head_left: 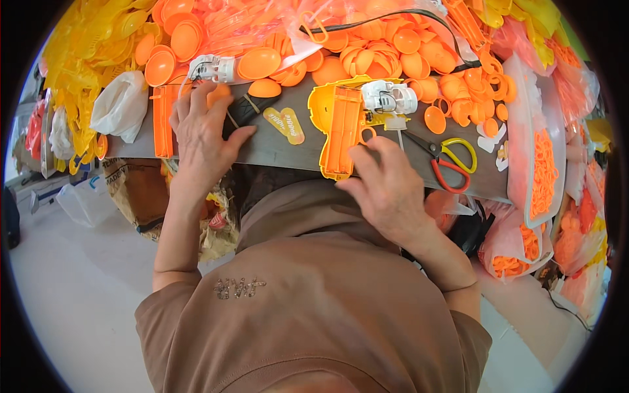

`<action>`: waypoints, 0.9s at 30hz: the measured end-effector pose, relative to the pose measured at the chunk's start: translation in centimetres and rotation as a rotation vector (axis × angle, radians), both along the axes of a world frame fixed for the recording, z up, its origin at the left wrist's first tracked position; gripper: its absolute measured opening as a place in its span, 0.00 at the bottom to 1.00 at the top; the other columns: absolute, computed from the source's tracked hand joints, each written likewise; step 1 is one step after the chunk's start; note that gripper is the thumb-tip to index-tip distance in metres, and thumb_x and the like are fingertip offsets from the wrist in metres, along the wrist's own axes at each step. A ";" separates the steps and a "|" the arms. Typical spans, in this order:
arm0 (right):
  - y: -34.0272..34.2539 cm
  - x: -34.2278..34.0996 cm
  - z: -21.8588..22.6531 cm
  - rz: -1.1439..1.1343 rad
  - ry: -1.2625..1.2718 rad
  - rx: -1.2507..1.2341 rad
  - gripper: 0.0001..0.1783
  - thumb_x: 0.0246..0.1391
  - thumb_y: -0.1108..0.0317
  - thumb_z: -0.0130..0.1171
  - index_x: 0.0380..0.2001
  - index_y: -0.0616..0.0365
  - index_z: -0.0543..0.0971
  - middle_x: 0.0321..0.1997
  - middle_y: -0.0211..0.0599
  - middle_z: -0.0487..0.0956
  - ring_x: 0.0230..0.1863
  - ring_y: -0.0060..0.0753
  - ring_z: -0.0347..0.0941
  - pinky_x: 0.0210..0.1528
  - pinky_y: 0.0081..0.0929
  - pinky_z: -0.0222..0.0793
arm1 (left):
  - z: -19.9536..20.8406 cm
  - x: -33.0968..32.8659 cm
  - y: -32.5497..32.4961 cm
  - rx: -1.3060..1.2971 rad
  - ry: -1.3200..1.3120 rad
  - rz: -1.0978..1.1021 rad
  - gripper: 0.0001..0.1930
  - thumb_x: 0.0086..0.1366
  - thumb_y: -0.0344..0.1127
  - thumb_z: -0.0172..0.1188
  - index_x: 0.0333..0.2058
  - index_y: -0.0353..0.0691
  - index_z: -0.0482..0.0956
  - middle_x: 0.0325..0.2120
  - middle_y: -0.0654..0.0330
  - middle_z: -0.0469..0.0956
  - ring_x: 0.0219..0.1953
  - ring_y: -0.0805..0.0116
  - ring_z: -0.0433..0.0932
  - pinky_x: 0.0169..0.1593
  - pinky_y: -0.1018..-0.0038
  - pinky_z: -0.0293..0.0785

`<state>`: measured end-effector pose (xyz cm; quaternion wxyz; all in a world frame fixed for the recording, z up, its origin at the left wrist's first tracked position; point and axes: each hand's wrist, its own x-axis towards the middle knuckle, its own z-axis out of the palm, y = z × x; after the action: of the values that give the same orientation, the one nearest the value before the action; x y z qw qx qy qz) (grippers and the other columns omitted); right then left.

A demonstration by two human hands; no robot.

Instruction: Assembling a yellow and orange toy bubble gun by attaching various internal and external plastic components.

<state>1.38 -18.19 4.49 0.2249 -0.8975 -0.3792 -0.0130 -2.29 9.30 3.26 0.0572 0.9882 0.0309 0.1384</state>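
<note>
A yellow plastic toy shell half (321, 105) lies on the dark table, holding a long orange box-shaped part (344, 121) and a white motor unit (390, 97) with thin wires. At its right side my right hand (392, 190) has its fingers closed at a small orange ring-shaped part (367, 134). My left hand (206, 124) reaches over the table with fingers apart, beside another orange box part (163, 123) and below a second white motor unit (213, 68). Near its thumb is a black-wrapped object (247, 110), partly covered by the hand.
Red-and-yellow-handled scissors (452, 164) and two yellow label stickers (285, 126) lie on the table. Orange cups (367, 60) pile along the back, yellow parts (98, 59) at left. A clear bin (557, 131) with orange pieces stands right; a brown sack (137, 193) is below.
</note>
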 end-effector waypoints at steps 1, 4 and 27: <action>0.3 -0.3 -0.2 0.029 -0.012 -0.002 0.28 0.41 0.60 0.68 0.46 0.56 0.72 0.45 0.45 0.68 0.41 0.44 0.70 0.38 0.33 0.70 | -0.3 0.0 0.3 0.003 0.000 -0.004 0.25 0.46 0.40 0.69 0.42 0.37 0.75 0.50 0.54 0.66 0.50 0.51 0.64 0.53 0.60 0.57; 0.4 -0.3 -1.2 0.025 0.007 -0.042 0.32 0.37 0.55 0.69 0.47 0.53 0.72 0.50 0.48 0.64 0.46 0.47 0.68 0.44 0.35 0.69 | -0.4 0.3 0.5 0.012 -0.012 -0.047 0.24 0.47 0.38 0.68 0.42 0.35 0.73 0.48 0.53 0.66 0.50 0.52 0.64 0.53 0.60 0.57; 0.6 0.6 -3.3 0.119 -0.084 0.046 0.22 0.38 0.61 0.68 0.35 0.58 0.73 0.47 0.55 0.66 0.34 0.41 0.69 0.33 0.31 0.67 | 1.9 8.3 -6.1 -2.020 -0.001 -0.391 0.13 0.62 0.27 0.53 0.45 0.31 0.68 0.40 0.49 0.76 0.44 0.60 0.76 0.50 0.64 0.73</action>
<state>2.01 -17.60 1.20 0.2295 -0.8666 -0.4407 -0.0460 5.97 3.16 5.15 0.8833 0.4665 -0.0284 0.0364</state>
